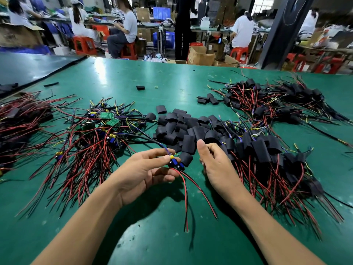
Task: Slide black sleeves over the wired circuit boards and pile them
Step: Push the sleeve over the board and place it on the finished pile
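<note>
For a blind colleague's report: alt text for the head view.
A person's left hand pinches a wired circuit board above a green table, the right hand beside a heap of black sleeves. Unsleeved boards lie left, sleeved boards right.

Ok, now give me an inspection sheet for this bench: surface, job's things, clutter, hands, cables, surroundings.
Surface: green mat, glossy with light reflections.
Job's things: bare wired boards heaped left; loose black sleeves heaped centre; sleeved boards piled right.
Clutter: stray sleeve and yellow rubber band farther back.
Hands: left hand pinches one wired board; right hand beside it, apart, holding nothing seen.
Cables: red and black leads trail from that board towards the near edge.
Surroundings: seated people at other benches, red stools, cardboard boxes.
</note>
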{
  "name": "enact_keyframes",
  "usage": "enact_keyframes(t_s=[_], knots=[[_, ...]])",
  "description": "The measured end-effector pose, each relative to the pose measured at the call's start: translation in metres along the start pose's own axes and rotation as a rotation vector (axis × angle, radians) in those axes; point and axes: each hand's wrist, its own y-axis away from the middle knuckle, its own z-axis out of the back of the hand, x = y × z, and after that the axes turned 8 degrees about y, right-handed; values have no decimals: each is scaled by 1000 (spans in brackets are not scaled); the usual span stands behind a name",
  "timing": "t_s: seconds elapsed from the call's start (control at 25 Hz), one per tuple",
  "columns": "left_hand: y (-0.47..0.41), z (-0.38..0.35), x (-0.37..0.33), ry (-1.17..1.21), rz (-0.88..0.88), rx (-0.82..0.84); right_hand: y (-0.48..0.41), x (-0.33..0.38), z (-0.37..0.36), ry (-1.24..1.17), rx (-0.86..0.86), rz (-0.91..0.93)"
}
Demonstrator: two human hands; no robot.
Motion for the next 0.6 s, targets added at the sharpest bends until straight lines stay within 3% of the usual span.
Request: enact_keyframes(t_s=[0.6], knots=[[1, -3, 4, -126, -94, -86, 1, 1, 1, 5, 23, 44]])
